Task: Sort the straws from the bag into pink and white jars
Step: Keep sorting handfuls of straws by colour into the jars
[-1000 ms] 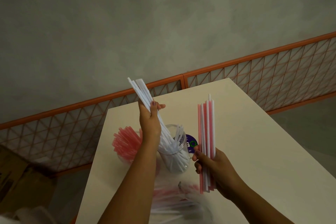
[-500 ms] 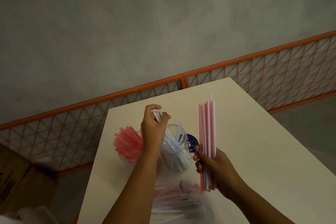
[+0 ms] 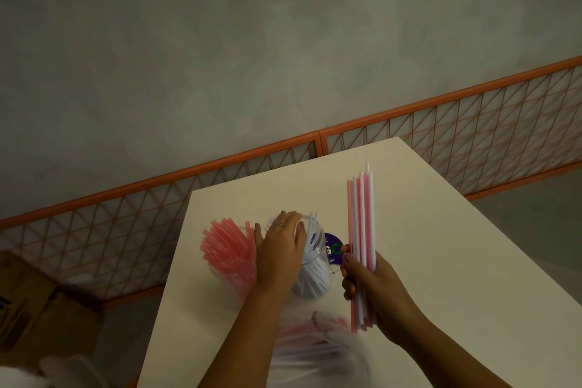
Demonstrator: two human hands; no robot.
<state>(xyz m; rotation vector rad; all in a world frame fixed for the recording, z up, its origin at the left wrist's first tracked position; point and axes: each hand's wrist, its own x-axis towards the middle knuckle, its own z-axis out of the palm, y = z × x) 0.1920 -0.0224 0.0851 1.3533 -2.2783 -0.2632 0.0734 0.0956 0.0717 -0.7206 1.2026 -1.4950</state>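
— Where are your hands, relative to the white-straw jar (image 3: 311, 274)?

— Your left hand (image 3: 282, 249) lies flat-fingered on its straws; your right hand (image 3: 373, 283), just right, grips a mixed bundle (image 3: 361, 230).

— Around it?

— Pink-straw jar (image 3: 228, 258) left, blurred bag (image 3: 315, 346) nearer you, purple lid (image 3: 333, 249) behind.

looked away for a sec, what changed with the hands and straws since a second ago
The left hand came down with its bunch of white straws, dropped them into the jar of white straws, and now lies flat over that jar's top, holding nothing. The right hand still grips the upright mixed pink and white straws in the same place. The jar of pink straws and the table are unchanged.
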